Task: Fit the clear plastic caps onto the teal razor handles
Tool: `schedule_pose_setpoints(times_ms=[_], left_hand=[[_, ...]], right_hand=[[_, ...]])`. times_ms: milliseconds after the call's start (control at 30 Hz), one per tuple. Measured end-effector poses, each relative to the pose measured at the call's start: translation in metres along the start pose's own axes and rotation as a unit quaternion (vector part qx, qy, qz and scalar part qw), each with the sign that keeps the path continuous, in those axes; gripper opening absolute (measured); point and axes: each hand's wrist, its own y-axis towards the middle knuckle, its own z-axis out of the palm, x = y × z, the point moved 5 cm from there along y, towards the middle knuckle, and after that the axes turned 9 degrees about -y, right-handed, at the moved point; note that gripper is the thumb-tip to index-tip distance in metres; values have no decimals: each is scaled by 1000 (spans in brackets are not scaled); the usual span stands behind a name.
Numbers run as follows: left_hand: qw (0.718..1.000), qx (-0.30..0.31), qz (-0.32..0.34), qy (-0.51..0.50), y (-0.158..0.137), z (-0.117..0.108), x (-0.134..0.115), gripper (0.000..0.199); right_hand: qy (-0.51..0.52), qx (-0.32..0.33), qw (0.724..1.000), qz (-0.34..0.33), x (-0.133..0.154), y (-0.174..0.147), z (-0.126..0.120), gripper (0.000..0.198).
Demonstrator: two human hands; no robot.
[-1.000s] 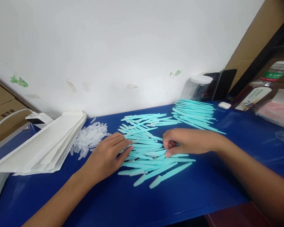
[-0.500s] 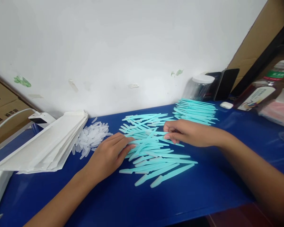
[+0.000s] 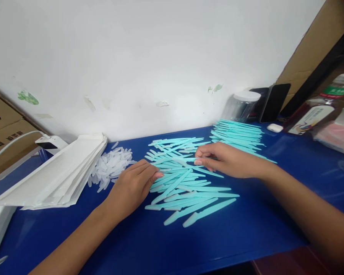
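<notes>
Turquoise eyebrow razors (image 3: 200, 212) lie in a loose, crossing pile in the middle of the blue table. My left hand (image 3: 136, 181) is closed at the left side of this pile, its thumb and fingers pinching the end of an eyebrow razor (image 3: 179, 168) that points right. At the pile's upper right, my right hand (image 3: 218, 158) is closed on another razor (image 3: 184, 160), whose blade end sticks out to the left. Small translucent blade caps (image 3: 111, 166) are heaped left of my left hand. Beyond my right hand lies a neater row of razors (image 3: 235, 133).
White padded envelopes (image 3: 54, 172) are stacked at the left beside a white device with a cable (image 3: 50, 143). A lidded clear jar (image 3: 242, 107), dark phone-like slabs (image 3: 275, 103), a small white case (image 3: 274, 128) and a labelled bottle (image 3: 315, 110) stand at the back right.
My right hand has shifted slightly left. The razor at my left fingers now lies flatter, and a crossing razor below it has moved down-left. Another razor's end now shows beyond my right wrist.
</notes>
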Motion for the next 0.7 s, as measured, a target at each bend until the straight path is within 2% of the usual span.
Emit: schedule_pose_setpoints(times_ms=[67, 200, 400, 533, 700], left_hand=[[1000, -1, -8, -21, 0, 1, 0, 17], [999, 2, 16, -34, -1, 3, -7, 11], [999, -18, 41, -9, 0, 1, -21, 7], [999, -13, 28, -23, 0, 1, -20, 9], [999, 1, 16, -44, 0, 4, -17, 12]], right_hand=[[-8, -34, 999, -28, 4, 3, 0, 38], [-22, -101, 992, -78, 10, 6, 0, 35], [1, -89, 991, -99, 17, 4, 8, 36], [-10, -96, 988, -123, 22, 3, 10, 38], [24, -111, 987, -117, 19, 3, 11, 22]])
